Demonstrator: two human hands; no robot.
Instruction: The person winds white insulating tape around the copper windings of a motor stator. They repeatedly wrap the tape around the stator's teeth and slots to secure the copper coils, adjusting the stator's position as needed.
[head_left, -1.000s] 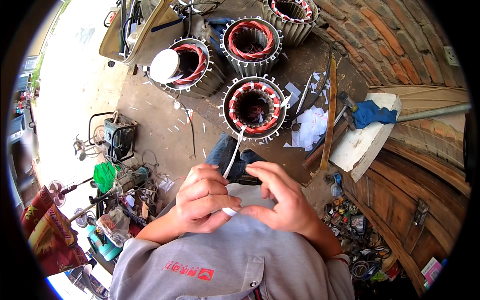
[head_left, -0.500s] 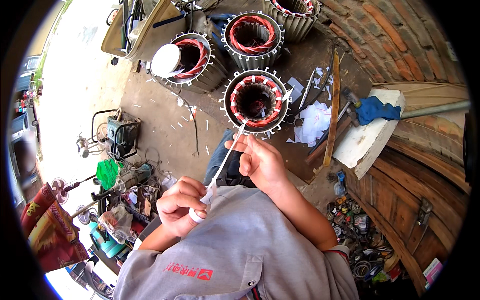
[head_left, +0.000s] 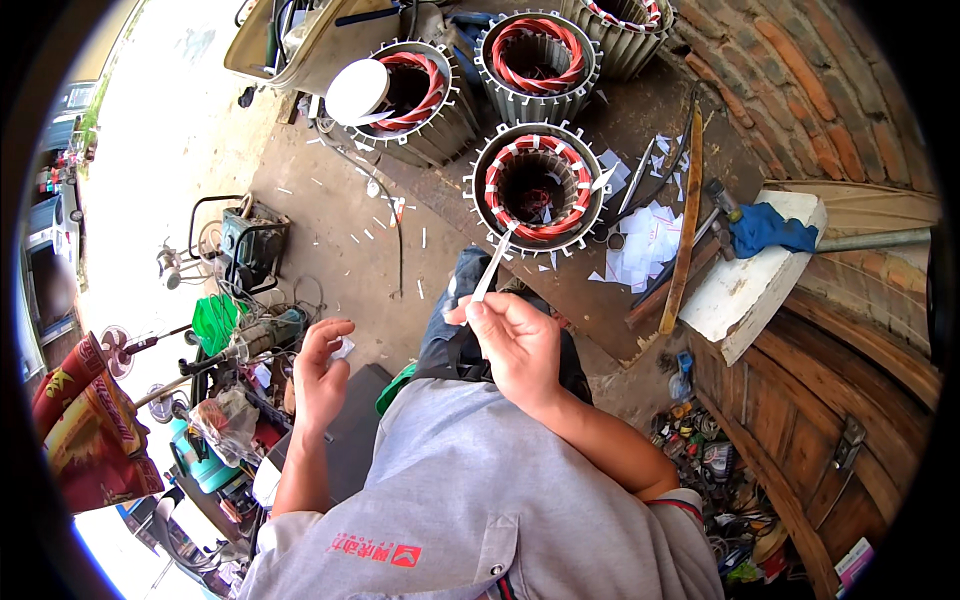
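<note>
The fingers of the right hand [head_left: 520, 345] are closed in a pinch, thumb against index, on a strip of white tape [head_left: 490, 272]. The left hand [head_left: 320, 385] is well apart to the side, its fingers loosely curled with a wide gap from the thumb; nothing shows in them. The tape slants up to the near edge of a red winding [head_left: 546, 233] inside the nearest metal cylinder [head_left: 478, 188] on the counter [head_left: 727, 150]. The step in hand appears to be pulling the tape snug round the winding; the next move would call for a taut, untwisted strip. White paper pieces [head_left: 645, 250] lie just right of the cylinder.
</note>
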